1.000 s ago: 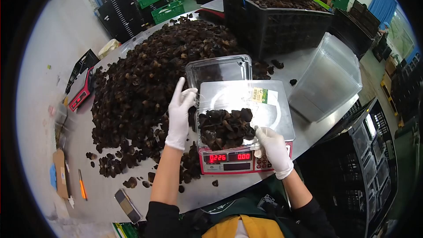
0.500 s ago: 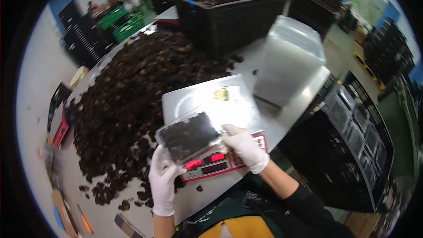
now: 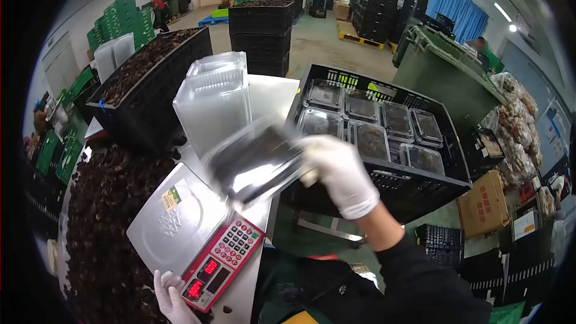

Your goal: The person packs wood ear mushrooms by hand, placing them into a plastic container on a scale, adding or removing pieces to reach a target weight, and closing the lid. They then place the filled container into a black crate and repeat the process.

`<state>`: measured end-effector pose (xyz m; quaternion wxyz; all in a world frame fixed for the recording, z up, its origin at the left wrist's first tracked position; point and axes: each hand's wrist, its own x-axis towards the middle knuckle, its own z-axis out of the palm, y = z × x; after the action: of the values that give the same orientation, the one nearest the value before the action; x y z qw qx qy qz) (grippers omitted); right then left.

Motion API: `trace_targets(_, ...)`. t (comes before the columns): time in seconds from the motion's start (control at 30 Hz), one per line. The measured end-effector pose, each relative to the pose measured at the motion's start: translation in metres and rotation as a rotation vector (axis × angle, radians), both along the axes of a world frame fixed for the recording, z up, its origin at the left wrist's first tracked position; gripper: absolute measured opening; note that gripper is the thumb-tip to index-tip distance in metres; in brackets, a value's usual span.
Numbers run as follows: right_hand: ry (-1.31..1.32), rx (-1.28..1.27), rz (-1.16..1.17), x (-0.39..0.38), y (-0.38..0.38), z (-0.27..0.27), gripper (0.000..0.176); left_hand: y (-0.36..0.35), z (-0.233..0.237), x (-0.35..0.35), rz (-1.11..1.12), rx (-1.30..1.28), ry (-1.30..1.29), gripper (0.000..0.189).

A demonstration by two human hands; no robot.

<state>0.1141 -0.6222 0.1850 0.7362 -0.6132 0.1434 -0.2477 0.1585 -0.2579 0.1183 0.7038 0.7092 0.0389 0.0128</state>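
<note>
My right hand, in a white glove, grips a clear plastic box by its right end. The box is tilted, blurred by motion, with dark contents inside. It hangs in the air between the red digital scale and a black crate. Low in the view, my left hand, gloved as well, is beside the scale's front corner, fingers apart and holding nothing. A small printed label lies on the scale's metal plate, and red digits glow on its display.
Filled clear boxes sit in the black crate at right. Stacked clear containers stand behind the scale. Dark brown pieces are heaped on the left, below a large black tub. A green bin stands beyond the crate.
My view has swung right toward the crate. The filled box has left the scale and moved right in my right hand. My left hand has come off the box.
</note>
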Motion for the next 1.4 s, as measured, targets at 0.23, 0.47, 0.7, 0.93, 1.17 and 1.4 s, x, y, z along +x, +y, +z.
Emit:
trace_targets(0.23, -0.387, -0.101, -0.774, -0.055, -0.164, -0.036, 0.014, 0.038, -0.036, 0.008, 0.171, 0.382, -0.164, 0.032)
trace_targets(0.47, 0.055, -0.635, -1.483, -0.17, -0.22, -0.034, 0.026, 0.061, -0.055, 0.013, 0.253, 0.759, -0.526, 0.02)
trace_targets(0.7, 0.129, -0.736, -1.372, -0.245, -0.219, -0.014, 0.026, 0.061, -0.064, 0.023, 0.211, 0.687, -0.584, 0.021)
trace_targets(0.93, 0.626, -0.609, -0.579, -0.224, -0.283, 0.005, 0.043, 0.039, -0.045, 0.015, 0.206, 0.599, -0.465, 0.021)
trace_targets(1.17, 1.261, -0.397, 0.033, -0.229, -0.315, -0.027, 0.058, 0.046, -0.059, 0.009, 0.166, 0.537, -0.434, 0.022)
trace_targets(1.4, 1.412, -1.544, -0.111, -0.213, -0.356, -0.064, 0.043, 0.041, -0.059, 0.009, 0.13, 0.65, -0.545, 0.02)
